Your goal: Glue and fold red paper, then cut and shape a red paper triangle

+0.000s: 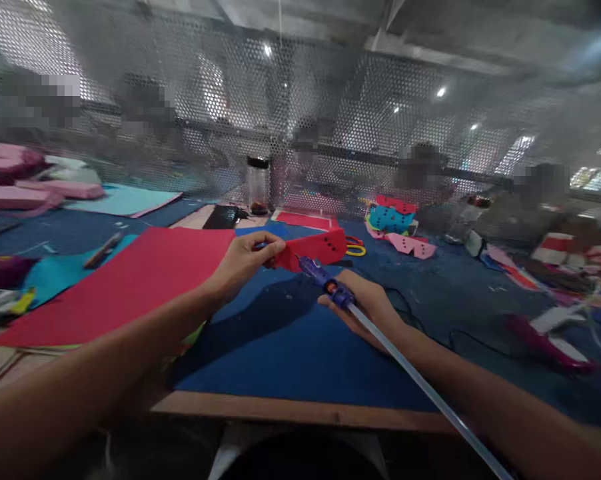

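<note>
My left hand [245,260] pinches the near end of a small red foam piece [314,249] with punched holes, holding it above the blue mat [290,347]. My right hand [368,310] is closed round a purple glue gun [325,283] with a long clear glue stick [420,383] trailing back toward me. The gun's nozzle touches the lower edge of the red piece.
A large red foam sheet [125,280] lies to the left on the table. Cyan, red and pink cut pieces [398,227] are stacked beyond, with yellow-handled scissors [354,249] and a clear jar [258,185]. A perforated metal screen [330,120] stands behind; the wooden table edge [300,410] is near me.
</note>
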Demonstrator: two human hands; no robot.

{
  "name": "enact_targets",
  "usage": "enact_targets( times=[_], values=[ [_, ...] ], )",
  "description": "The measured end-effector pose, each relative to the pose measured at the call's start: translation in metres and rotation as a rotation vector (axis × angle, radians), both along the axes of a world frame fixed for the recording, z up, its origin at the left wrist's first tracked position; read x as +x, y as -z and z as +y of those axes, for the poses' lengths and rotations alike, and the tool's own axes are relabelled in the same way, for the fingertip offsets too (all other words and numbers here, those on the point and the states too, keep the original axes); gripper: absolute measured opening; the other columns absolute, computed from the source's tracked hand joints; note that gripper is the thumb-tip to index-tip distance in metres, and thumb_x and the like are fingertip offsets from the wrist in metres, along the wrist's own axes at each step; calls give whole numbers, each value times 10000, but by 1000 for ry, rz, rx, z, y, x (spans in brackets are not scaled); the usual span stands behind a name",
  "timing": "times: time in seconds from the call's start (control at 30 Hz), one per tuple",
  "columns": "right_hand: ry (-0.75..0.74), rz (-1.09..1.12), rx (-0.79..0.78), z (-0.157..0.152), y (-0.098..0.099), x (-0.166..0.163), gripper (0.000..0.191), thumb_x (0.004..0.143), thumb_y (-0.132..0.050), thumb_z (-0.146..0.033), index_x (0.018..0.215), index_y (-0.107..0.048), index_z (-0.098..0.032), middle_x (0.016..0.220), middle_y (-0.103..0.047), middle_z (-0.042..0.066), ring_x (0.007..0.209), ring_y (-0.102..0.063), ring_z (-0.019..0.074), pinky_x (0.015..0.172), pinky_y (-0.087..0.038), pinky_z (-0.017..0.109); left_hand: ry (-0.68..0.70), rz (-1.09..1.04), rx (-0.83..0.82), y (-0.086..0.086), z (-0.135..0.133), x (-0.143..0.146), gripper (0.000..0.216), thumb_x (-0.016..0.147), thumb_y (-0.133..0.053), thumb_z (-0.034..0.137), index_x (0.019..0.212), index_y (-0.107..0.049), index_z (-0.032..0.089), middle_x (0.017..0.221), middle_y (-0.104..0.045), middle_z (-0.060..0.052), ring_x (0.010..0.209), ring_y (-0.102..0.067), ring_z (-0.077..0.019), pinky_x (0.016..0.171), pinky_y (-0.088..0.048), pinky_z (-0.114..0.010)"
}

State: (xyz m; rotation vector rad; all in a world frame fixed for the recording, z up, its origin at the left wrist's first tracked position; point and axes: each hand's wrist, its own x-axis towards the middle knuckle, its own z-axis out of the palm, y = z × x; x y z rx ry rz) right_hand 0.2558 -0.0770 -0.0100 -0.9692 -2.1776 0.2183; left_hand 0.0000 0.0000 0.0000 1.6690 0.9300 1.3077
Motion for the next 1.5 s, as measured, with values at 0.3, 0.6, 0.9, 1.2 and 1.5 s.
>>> enact_targets(
  times=[0.3, 0.6, 0.9, 1.2, 1.5],
  values=[
    [33, -53, 33, -1, 4, 4, 164, 943, -649, -361, 938, -571, -217, 891, -626, 12, 729, -581, 152, 651, -381, 249, -4, 18, -1, -5, -6, 1, 252, 819, -731, 402, 786, -686, 156, 657, -606, 1, 606, -544, -121, 612, -423, -260],
    [44, -50, 45, -1, 3, 4, 168, 946, -643, -370, 945, -587, -212, 885, -637, 13, 720, -587, 149, 643, -384, 245, 28, 41, 23, -5, -6, 1, 242, 845, -702, 393, 782, -680, 161, 678, -603, -5, 643, -536, -127, 635, -415, -268],
    [40, -47, 54, -2, 4, 4, 172, 942, -649, -373, 932, -591, -211, 854, -624, 11, 705, -568, 148, 634, -376, 244, 47, 47, 30, -3, -4, -1, 227, 864, -703, 382, 823, -674, 160, 698, -606, 2, 644, -557, -121, 639, -431, -260],
    [48, -24, 24, -4, -1, 5, 227, 939, -637, -410, 871, -571, -204, 827, -628, 8, 653, -540, 130, 602, -381, 237, 32, 50, 3, -1, -3, 1, 226, 832, -727, 381, 807, -666, 165, 719, -609, -4, 640, -567, -123, 633, -448, -268],
    [48, -26, 48, -3, 2, 5, 182, 929, -653, -380, 912, -591, -210, 828, -616, 2, 703, -560, 143, 651, -393, 248, 42, 60, 21, 0, -1, 1, 231, 838, -716, 381, 830, -663, 156, 717, -612, -5, 633, -569, -118, 621, -445, -260]
  ],
)
